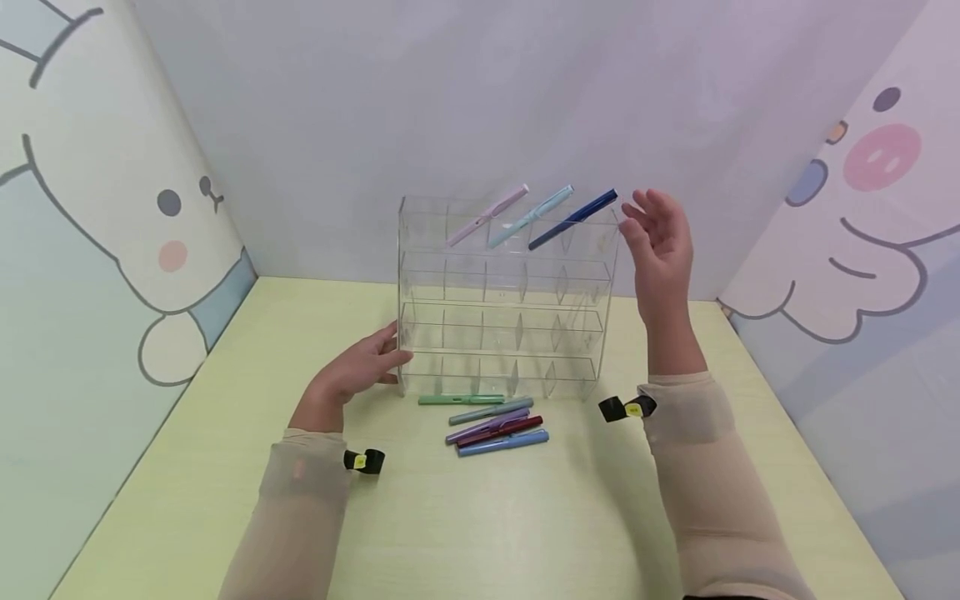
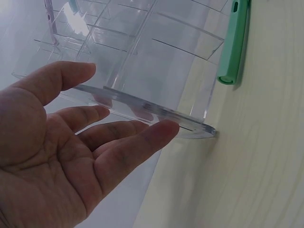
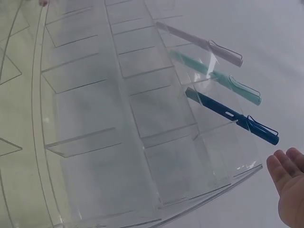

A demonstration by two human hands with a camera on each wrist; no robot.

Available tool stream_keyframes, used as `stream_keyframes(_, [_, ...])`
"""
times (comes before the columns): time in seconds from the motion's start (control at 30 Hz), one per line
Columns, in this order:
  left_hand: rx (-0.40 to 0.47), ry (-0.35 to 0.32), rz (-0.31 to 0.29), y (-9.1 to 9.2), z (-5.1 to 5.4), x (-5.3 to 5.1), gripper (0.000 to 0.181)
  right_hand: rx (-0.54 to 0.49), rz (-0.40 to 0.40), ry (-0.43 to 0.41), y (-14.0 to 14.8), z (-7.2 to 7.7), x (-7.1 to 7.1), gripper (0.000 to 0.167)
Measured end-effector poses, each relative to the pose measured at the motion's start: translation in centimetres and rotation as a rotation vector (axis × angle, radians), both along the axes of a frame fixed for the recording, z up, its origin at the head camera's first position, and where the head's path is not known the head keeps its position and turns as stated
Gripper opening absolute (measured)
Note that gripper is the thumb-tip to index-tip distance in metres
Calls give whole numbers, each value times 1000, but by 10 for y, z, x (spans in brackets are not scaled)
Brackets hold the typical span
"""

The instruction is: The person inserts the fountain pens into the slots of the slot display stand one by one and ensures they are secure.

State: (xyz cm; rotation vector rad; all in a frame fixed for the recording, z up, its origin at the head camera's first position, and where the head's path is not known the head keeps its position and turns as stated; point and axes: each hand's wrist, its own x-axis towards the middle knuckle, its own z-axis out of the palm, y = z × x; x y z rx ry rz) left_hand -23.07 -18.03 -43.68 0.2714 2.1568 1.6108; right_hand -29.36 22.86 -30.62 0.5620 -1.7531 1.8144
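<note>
Beige sleeves flank six o'clock; left hand, spread, touches acrylic rack at eight; empty right hand spreads near three. Pen-racking seems underway; likely next: pinch green pen.

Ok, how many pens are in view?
8. Three lean in the top row of the clear rack: pink, light blue, dark blue. Five lie on the table in front of it: green, grey-blue, purple, dark red, blue. Another might hide in the overlapping pile.

R fingers nr blue pen
</note>
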Motion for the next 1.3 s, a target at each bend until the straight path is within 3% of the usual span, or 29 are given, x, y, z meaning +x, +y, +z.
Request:
stream_keyframes(0.23, [-17,-10,8,0,0,1,68,-60,10,-9,0,-14,17,49])
stream_keyframes(0.93, [-27,-10,13,-2,-3,0,69,-88,120,43,-14,-47,70,47])
stream_keyframes(1.3, [-29,-3,10,-1,-3,-2,72,-61,144,54,-16,-60,84,47])
